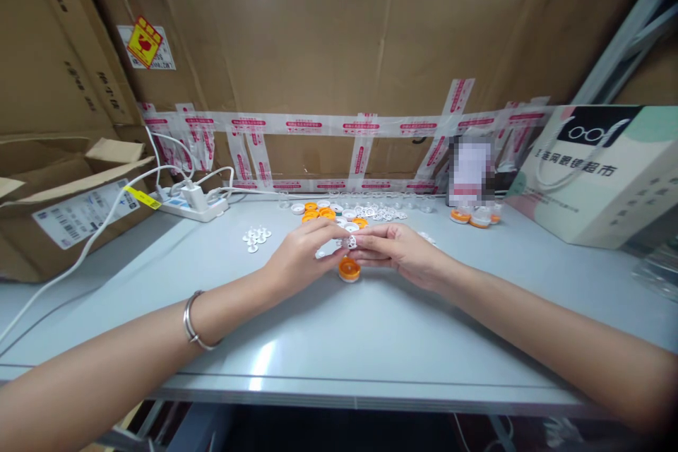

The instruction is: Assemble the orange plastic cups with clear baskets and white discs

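Observation:
Over the middle of the table, my left hand [307, 248] and my right hand [405, 252] meet fingertip to fingertip. Between them they pinch a small white plastic part with holes in it [350, 242]; fingers cover some of it. Just below sits an orange round cap with a white base [349, 270], resting on the table. Behind my hands lie several orange and white round caps [325, 214] and a spread of small white perforated discs [378, 213]. To the left of my left hand stands a cluster of small white stemmed pieces [256, 237].
A power strip [195, 207] with white cables and an open cardboard box [68, 212] are at left. Assembled orange-and-clear pieces [477, 217] sit at right before a blurred upright item [470, 171]. A paper bag [598, 176] stands far right. A large taped carton [339, 49] walls the back.

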`<action>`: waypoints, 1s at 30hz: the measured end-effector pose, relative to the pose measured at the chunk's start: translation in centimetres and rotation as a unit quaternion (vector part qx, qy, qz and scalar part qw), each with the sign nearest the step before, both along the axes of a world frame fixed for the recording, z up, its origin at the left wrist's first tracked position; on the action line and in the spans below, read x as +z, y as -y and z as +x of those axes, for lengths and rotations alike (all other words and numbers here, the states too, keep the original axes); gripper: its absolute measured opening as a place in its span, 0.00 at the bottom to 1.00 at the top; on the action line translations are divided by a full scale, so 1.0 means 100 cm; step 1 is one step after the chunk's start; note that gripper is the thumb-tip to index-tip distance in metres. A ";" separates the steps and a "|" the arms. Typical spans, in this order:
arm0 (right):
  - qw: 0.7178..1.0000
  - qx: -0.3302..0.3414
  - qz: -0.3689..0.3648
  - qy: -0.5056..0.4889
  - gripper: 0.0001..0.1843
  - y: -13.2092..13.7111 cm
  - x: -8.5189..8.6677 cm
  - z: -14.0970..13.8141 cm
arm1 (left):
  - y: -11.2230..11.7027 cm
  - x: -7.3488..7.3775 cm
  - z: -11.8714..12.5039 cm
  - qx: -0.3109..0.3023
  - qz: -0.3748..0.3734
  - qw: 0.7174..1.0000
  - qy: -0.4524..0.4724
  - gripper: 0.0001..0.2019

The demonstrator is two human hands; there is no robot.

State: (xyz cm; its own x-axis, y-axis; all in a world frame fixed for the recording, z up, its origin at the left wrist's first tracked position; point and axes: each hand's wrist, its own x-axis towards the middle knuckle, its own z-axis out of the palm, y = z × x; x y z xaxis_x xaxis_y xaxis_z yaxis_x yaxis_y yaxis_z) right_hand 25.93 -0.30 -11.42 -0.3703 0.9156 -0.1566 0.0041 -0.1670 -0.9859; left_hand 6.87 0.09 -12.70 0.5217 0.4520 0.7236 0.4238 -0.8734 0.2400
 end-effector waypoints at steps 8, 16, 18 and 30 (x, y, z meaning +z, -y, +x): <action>1.000 -0.009 -0.010 -0.007 0.08 0.003 0.001 -0.003 | -0.001 -0.001 0.001 0.010 0.038 0.999 0.010 0.07; 1.000 -0.008 -0.008 -0.007 0.09 0.002 0.002 -0.002 | 0.000 -0.001 0.002 0.025 0.042 0.999 0.009 0.06; 1.000 -0.025 -0.004 0.000 0.08 0.003 0.002 -0.002 | 0.000 -0.002 0.002 0.038 0.056 0.998 0.011 0.07; 1.000 -0.010 0.013 0.002 0.11 0.004 -0.001 -0.004 | 0.000 -0.003 0.002 0.060 0.051 0.997 -0.010 0.06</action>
State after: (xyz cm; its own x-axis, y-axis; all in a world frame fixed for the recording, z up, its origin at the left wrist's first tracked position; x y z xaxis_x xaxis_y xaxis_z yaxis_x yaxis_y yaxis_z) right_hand 25.51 -0.71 -11.51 -0.3505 0.9270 -0.1336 0.0043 -0.1411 -0.9900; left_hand 7.05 0.09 -13.03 0.4836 0.4365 0.7587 0.5310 -0.8354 0.1421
